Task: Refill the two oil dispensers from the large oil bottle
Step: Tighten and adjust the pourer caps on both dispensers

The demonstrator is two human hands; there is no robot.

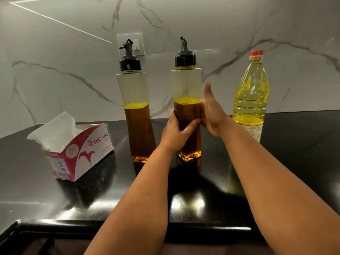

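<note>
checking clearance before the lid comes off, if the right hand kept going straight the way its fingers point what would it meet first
The right hand points up and away beside the right dispenser. That line looks free until the marble backsplash, though depth is unclear. The large oil bottle stands off to its right.

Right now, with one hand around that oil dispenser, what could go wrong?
The right dispenser is tall and narrow; only the left hand grips it, while the right hand is open beside it, so it could tip. Its black cap is still on, so pouring cannot start. The large oil bottle stands close and might get knocked.
</note>
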